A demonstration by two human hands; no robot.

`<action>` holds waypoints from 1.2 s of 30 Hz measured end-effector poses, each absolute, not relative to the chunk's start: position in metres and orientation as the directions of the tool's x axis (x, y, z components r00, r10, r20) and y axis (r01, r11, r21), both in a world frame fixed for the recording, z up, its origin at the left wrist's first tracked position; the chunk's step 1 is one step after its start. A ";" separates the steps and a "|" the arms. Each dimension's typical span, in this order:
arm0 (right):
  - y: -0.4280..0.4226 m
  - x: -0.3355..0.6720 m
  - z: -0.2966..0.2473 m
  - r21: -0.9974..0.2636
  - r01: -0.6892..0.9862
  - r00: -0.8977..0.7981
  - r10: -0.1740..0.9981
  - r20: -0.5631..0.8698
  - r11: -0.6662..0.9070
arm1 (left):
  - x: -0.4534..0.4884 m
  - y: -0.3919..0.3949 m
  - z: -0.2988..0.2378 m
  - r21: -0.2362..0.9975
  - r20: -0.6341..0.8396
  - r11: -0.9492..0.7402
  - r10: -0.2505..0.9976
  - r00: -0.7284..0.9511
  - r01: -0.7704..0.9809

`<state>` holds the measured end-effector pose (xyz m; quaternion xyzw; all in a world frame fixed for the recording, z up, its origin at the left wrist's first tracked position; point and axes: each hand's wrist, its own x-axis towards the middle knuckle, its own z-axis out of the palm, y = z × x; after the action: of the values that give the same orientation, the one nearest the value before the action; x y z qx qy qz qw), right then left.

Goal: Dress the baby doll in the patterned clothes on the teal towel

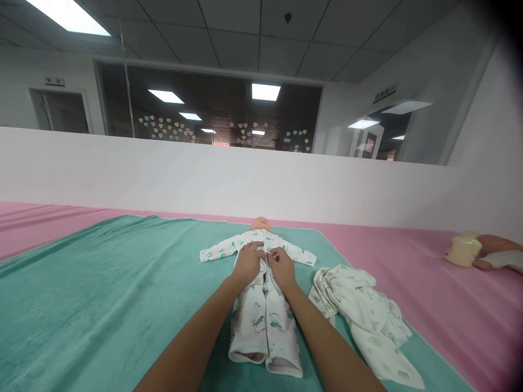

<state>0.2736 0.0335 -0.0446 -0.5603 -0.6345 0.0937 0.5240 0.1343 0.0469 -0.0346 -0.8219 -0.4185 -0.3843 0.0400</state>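
Note:
A baby doll (pixel 260 224) lies on its back, its head at the far end and its arms spread in the sleeves. It wears a white baby romper (pixel 258 321) with green and red animal prints, whose front edges meet along the middle and whose two legs point towards me. My left hand (pixel 248 264) rests on the chest, its bent fingers gripping the cloth by the front opening. Close beside it, my right hand (pixel 281 268) pinches the opposite front edge with thumb and fingers. The fastening between my fingertips is too small to make out.
Crumpled white printed baby clothes (pixel 359 310) lie right of the doll. A green blanket (pixel 122 294) covers much of the pink surface (pixel 408 247). At the far right sits a cream-coloured rounded object (pixel 463 250) beside skin-toned shapes. A low white wall (pixel 183 182) runs behind.

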 end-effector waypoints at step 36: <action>0.034 0.274 -0.045 -0.701 0.613 0.165 0.808 0.565 0.365 | 0.134 0.046 -0.033 0.276 0.667 -0.645 0.662 0.340 0.713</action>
<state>0.2742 0.0337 -0.0452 -0.5558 -0.6392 0.0931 0.5233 0.1345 0.0463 -0.0334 -0.8180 -0.4203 -0.3914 0.0322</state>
